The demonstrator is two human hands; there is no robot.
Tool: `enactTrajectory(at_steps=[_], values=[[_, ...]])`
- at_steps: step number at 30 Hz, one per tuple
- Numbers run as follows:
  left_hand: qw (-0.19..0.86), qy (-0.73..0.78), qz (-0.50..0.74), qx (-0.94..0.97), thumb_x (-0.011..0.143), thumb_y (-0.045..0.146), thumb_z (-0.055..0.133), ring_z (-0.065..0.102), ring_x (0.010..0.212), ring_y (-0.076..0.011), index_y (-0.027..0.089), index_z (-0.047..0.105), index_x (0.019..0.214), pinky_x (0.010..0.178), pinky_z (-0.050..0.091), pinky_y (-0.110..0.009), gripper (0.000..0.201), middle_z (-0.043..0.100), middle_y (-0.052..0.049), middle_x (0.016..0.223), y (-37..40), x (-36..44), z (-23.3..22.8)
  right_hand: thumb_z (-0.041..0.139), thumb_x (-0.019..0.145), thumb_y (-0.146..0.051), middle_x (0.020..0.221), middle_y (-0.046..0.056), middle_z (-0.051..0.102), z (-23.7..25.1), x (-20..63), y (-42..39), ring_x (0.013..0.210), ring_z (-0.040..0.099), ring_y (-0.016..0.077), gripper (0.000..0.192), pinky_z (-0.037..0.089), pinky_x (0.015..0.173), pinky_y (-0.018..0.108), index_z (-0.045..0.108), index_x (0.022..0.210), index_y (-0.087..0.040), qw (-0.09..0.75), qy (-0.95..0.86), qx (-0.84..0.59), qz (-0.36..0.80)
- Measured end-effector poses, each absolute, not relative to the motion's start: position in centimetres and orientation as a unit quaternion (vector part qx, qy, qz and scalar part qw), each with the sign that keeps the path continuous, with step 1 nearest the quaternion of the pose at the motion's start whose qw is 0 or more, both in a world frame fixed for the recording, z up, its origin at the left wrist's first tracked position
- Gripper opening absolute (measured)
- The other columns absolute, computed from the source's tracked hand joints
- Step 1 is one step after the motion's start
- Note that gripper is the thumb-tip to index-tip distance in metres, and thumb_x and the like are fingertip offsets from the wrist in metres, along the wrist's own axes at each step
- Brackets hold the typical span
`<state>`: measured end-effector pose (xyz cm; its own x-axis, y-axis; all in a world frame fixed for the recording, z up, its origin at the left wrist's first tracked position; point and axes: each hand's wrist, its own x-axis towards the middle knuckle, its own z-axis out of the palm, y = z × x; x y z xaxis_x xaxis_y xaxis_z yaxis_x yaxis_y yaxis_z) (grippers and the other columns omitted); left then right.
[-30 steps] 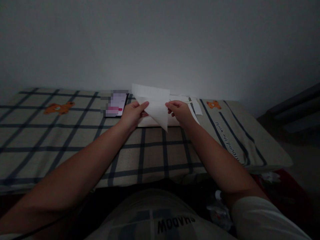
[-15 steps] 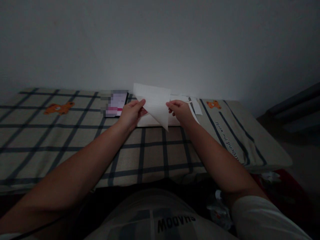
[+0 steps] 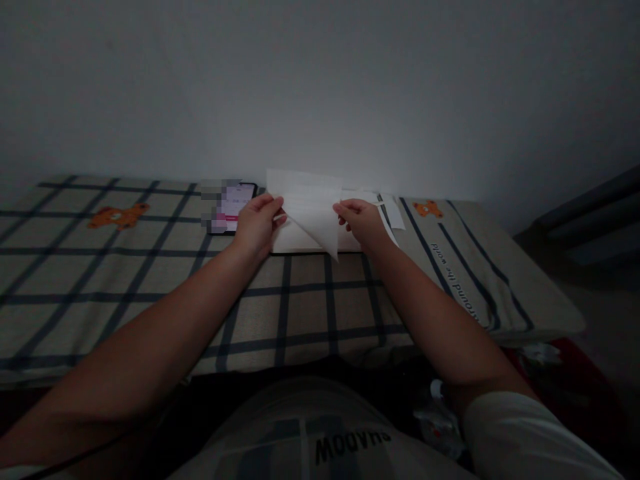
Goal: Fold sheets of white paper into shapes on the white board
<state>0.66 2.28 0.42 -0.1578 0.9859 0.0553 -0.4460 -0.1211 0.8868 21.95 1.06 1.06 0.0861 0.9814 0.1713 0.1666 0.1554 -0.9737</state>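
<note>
1. while the camera looks down past a pale t-shirt (image 3: 320, 433) with dark lettering at the bottom edge, both bare forearms reach forward over a checked bed cover (image 3: 150, 287), same pose as half a second ago.
2. left hand (image 3: 256, 223) is closed in a pinch on the left edge of a folded white paper (image 3: 313, 217), thumb on top and fingers curled under; it sits a touch further from the camera than a second ago.
3. right hand (image 3: 363, 220) is closed in a pinch on the paper's right edge, hardly moved between frames.
4. the paper is held up between the two hands, just above the bed, its pointed corner hanging down toward the camera. a horizontal crease line across the upper part reads clearer now than half a second ago, when the sheet looked flatter, so my read is that the top flap is being folded over or pressed; the fold looks part-way, not finished.
5. under and behind the held piece lies another white sheet (image 3: 300, 240) flat on the cover, not shifted.
6. just right of the right hand lie small white paper scraps (image 3: 393, 212), unchanged.
7. left of the left hand a lit phone (image 3: 230, 208) lies on the cover, screen blurred.
8. orange bear prints (image 3: 119, 217) on the cover; plain grey wall (image 3: 320, 87) behind. lighting is dim, so finer fold detail can't be told.
</note>
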Motion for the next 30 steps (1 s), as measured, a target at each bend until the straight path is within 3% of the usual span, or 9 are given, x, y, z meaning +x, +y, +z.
enactTrajectory(at_steps=[2,12,17,21,30], values=[[0.541,0.380,0.664,0.349,0.071,0.014,0.082,0.057,0.063,-0.0065,0.020,0.064,0.069,0.057,0.046,-0.015,0.018,0.061,0.004,0.069,2.3,0.5,0.5,0.073,0.082,-0.036,0.061,-0.003,0.060,1.1,22.0,1.1,0.055,0.049,0.0098,0.018,0.035,0.050,0.024,0.068,0.079,-0.019,0.521,-0.555,-0.520,0.388],[0.525,0.386,0.661,0.374,0.086,0.041,0.074,0.059,0.063,-0.0126,0.023,0.060,0.073,0.058,0.047,-0.025,0.026,0.062,0.001,0.069,2.5,0.2,0.8,0.072,0.082,-0.037,0.063,-0.002,0.059,0.8,22.0,1.2,0.059,0.052,0.0123,0.018,0.036,0.052,0.025,0.068,0.080,-0.020,0.523,-0.561,-0.520,0.376],[0.542,0.390,0.635,0.388,0.080,0.041,0.080,0.056,0.057,-0.0091,0.020,0.064,0.073,0.050,0.043,-0.019,0.027,0.062,0.002,0.066,2.2,0.3,0.9,0.072,0.083,-0.035,0.061,-0.002,0.058,1.1,21.9,1.0,0.058,0.051,0.0117,0.016,0.036,0.053,0.025,0.068,0.082,-0.020,0.536,-0.551,-0.524,0.366],[0.542,0.407,0.562,0.474,0.071,0.039,0.088,0.063,0.064,-0.0117,0.016,0.069,0.071,0.055,0.048,-0.020,0.030,0.069,-0.003,0.072,1.0,0.9,1.1,0.072,0.084,-0.037,0.061,-0.003,0.058,1.4,21.8,0.7,0.055,0.047,0.0103,0.017,0.035,0.052,0.025,0.068,0.083,-0.020,0.549,-0.544,-0.522,0.361],[0.480,0.488,0.542,0.488,0.078,0.034,0.082,0.056,0.051,-0.0108,0.017,0.066,0.061,0.046,0.038,-0.019,0.028,0.067,-0.004,0.058,0.6,1.2,1.3,0.074,0.080,-0.043,0.067,-0.002,0.063,1.4,21.6,0.6,0.059,0.052,0.0098,0.024,0.038,0.053,0.025,0.070,0.084,-0.019,0.562,-0.550,-0.474,0.397]])
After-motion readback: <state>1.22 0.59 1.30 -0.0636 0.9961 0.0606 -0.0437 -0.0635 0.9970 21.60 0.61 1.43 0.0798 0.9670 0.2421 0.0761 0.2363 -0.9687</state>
